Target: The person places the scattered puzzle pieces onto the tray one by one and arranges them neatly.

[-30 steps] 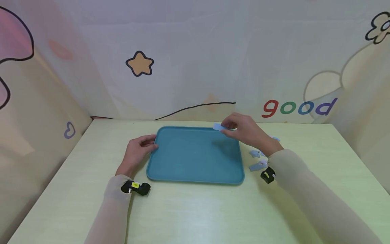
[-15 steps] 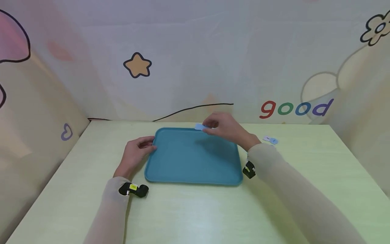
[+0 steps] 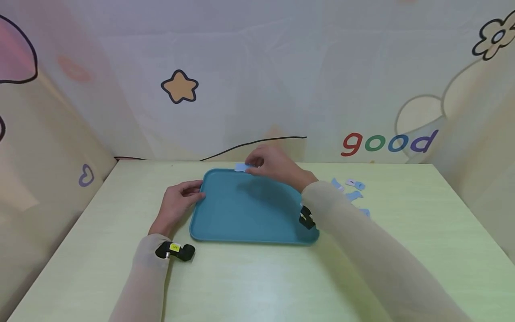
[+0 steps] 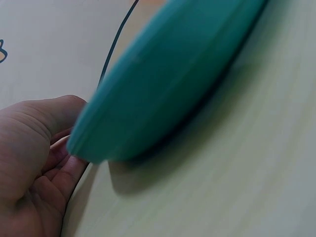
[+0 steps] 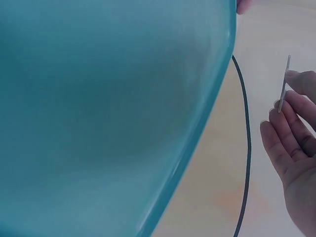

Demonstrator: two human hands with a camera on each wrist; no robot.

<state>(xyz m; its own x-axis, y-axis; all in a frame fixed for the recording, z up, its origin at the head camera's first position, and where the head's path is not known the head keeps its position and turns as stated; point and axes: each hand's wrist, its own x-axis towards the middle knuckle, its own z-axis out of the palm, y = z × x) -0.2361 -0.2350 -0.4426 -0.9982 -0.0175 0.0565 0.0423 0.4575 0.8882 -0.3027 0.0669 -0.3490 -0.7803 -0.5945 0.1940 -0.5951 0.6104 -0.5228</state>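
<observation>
My left hand [image 3: 177, 203] grips the left rim of the blue-green rectangular tray [image 3: 249, 214], its thumb on the rim. In the left wrist view the tray's side [image 4: 173, 84] shows close up, with the fingers [image 4: 52, 170] by its corner. Over the tray's far edge, my right hand [image 3: 277, 166] pinches a light-blue puzzle piece [image 3: 240, 167] between thumb and fingers. The right wrist view shows this thin piece [image 5: 284, 84] edge-on, held apart from the tray. No pieces show on the visible part of the tray.
Several more light-blue pieces [image 3: 354, 195] lie on the pale table [image 3: 241, 281] to the right of the tray, some partly behind the right sleeve [image 3: 362, 232]. A printed cloth wall [image 3: 257, 80] rises behind the table's far edge.
My right hand has carried the puzzle piece leftward along the tray's far edge. The left hand keeps its grip on the tray. More loose pieces show past the right sleeve.
</observation>
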